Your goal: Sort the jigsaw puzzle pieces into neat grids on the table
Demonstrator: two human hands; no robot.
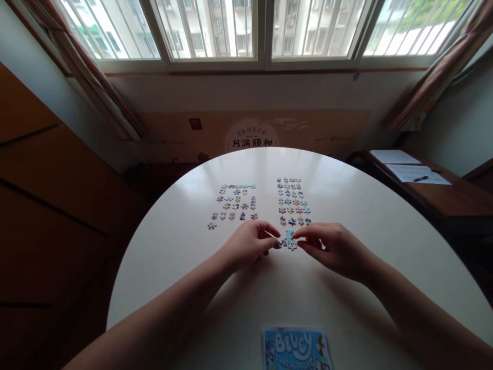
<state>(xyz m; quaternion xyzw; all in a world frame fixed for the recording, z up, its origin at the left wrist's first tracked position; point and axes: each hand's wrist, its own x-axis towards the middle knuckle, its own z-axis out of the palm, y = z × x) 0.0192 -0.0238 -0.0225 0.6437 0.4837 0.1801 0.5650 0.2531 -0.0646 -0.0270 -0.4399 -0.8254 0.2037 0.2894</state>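
A small cluster of jigsaw pieces (291, 246), in blue, grey and pale tones, lies on the white table between my two hands. My left hand (250, 241) reaches in from the left, thumb and fingers pinched on a dark jigsaw piece (278, 244) at the cluster's left side. From the right, my right hand (335, 249) has its index finger and thumb closed at the cluster's right edge, gripping a light blue piece (289, 235). The fingers partly cover these pieces, so whether they are interlocked is hard to see.
Loose jigsaw pieces stand in rows behind my hands, one group on the left (238, 206) and one on the right (292, 201). A blue Bluey picture card (296, 349) lies near me on the round table (185, 288). Papers (418, 173) rest on a brown side surface.
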